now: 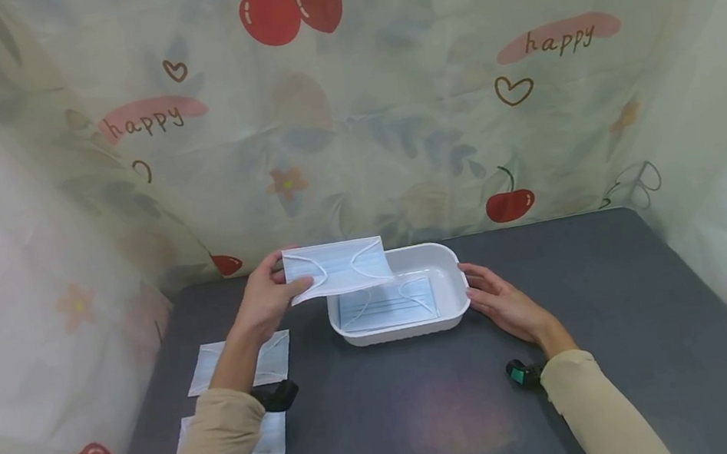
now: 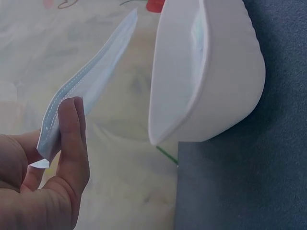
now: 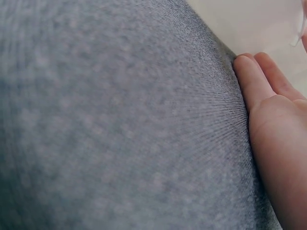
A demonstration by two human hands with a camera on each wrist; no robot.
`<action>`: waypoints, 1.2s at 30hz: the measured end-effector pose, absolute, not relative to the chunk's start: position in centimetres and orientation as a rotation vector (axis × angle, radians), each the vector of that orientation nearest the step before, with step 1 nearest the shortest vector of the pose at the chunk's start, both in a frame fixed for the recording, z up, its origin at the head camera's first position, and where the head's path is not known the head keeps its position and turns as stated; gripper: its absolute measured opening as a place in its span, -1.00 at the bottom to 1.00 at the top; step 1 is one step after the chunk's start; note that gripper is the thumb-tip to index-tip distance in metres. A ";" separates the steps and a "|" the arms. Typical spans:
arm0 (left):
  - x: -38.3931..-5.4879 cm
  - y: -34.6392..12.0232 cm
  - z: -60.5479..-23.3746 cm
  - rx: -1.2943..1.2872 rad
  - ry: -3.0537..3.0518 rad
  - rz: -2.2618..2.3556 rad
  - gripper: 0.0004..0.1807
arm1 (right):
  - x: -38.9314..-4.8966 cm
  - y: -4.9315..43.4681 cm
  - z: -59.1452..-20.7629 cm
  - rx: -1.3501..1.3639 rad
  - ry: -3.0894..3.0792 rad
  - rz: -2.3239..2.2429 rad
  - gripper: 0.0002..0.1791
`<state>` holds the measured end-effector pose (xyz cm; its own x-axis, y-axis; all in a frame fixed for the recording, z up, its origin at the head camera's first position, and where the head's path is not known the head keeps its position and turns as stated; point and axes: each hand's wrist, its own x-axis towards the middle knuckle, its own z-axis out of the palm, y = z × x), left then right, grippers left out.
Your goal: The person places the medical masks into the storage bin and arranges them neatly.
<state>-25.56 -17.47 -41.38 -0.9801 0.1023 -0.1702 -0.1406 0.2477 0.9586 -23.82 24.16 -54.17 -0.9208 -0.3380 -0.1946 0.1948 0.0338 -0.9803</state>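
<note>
In the head view, our left hand [image 1: 266, 303] pinches a blue mask [image 1: 337, 268] by its left end, above the far left of the white tray [image 1: 450, 284]; our right hand [image 1: 507, 307] rests loosely extended fingers against the tray's right side. In the left wrist view, the mask looks light, soft and bendy; we judge its stitched end the surest hold. In the right wrist view, we see those fingers beside the desk [image 3: 120, 120], pinching nothing visible.
</note>
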 end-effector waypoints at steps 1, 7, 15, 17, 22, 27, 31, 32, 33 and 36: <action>-25.5 -17.2 -41.4 -0.038 2.319 1.798 -0.27 | -23.8 24.1 -54.2 -0.146 1.945 -1.946 -0.25; -25.8 -15.7 -41.9 -0.041 2.317 1.729 -0.28 | -23.9 24.2 -54.2 -0.149 1.939 -1.949 -0.25; -26.1 -13.6 -43.0 -0.011 2.278 1.718 -0.26 | -24.0 24.4 -54.3 -0.145 1.933 -1.957 -0.25; -26.2 -13.2 -43.3 -0.009 2.276 1.708 -0.27 | -24.0 24.4 -54.3 -0.140 1.938 -1.953 -0.25; -26.3 -12.4 -44.2 -0.014 2.261 1.688 -0.29 | -23.9 24.2 -54.3 -0.135 1.952 -1.942 -0.24; -26.2 -11.8 -44.5 -0.006 2.248 1.680 -0.31 | -23.8 24.1 -54.3 -0.140 1.955 -1.943 -0.25; -26.1 -11.4 -44.7 -0.005 2.260 1.661 -0.33 | -23.8 24.1 -54.3 -0.147 1.951 -1.948 -0.26; -26.2 -11.3 -44.8 -0.008 2.264 1.657 -0.34 | -23.8 24.1 -54.3 -0.148 1.952 -1.948 -0.26; -26.2 -11.2 -44.9 -0.005 2.271 1.652 -0.34 | -23.8 24.1 -54.3 -0.148 1.952 -1.950 -0.26; -26.2 -10.9 -45.2 0.023 2.291 1.639 -0.34 | -23.7 24.2 -54.2 -0.153 1.956 -1.949 -0.27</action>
<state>-26.25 -10.90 -45.22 -0.9476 0.1986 -0.2502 -0.1728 0.3402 0.9243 -23.73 24.19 -54.19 -0.9242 -0.3344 -0.1844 0.1832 0.0355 -0.9824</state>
